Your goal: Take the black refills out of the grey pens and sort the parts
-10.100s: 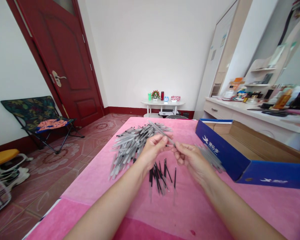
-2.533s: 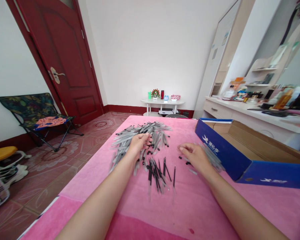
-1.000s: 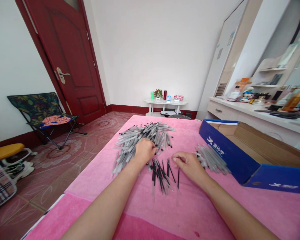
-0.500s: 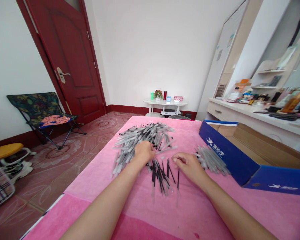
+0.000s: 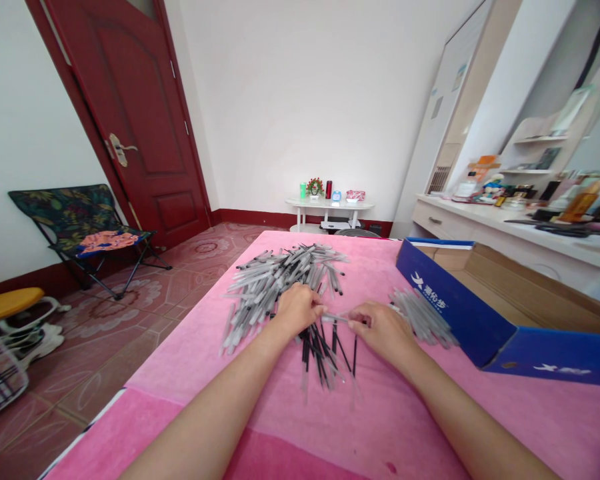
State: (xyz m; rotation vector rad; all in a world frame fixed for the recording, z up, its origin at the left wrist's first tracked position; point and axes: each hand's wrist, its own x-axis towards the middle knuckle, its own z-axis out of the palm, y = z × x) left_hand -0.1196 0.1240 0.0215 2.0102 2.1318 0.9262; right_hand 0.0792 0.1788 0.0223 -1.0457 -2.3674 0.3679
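On the pink tablecloth (image 5: 380,427), a big heap of grey pen barrels (image 5: 280,277) lies at 12 o'clock of the hands, black refills (image 5: 325,347) at 6, a blue box (image 5: 455,307) at 3. A red door (image 5: 140,133) stands at 10. Apart half a second ago, left hand (image 5: 297,310) and right hand (image 5: 383,327) now both pinch one barrel (image 5: 336,319) between them.

right pen pile (image 5: 423,319): blurred | blue box (image 5: 455,310): cut off right | dresser items (image 5: 530,200): indistinct
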